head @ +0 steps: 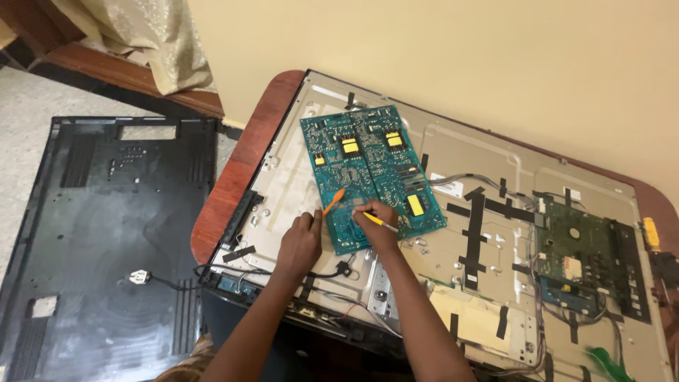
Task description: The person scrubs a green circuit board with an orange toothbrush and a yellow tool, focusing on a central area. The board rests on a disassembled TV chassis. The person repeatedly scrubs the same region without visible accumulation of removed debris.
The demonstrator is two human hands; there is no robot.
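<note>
the left hand (pixel 300 244), closed on an orange pry tool (pixel 333 201), and the right hand (pixel 377 225), pinching a yellow-handled tool (pixel 380 223), probe the lower edge of the teal circuit board (pixel 368 170) lying solder-side up on the opened television chassis (pixel 488 233); the step reads as board inspection, calling next for steady tip placement.

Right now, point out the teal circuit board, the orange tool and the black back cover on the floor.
teal circuit board (pixel 368 159): head view, middle of its upper half.
orange tool (pixel 334 201): head view, its orange tip above the left hand.
black back cover (pixel 106 233): head view, its flat inner face.
</note>
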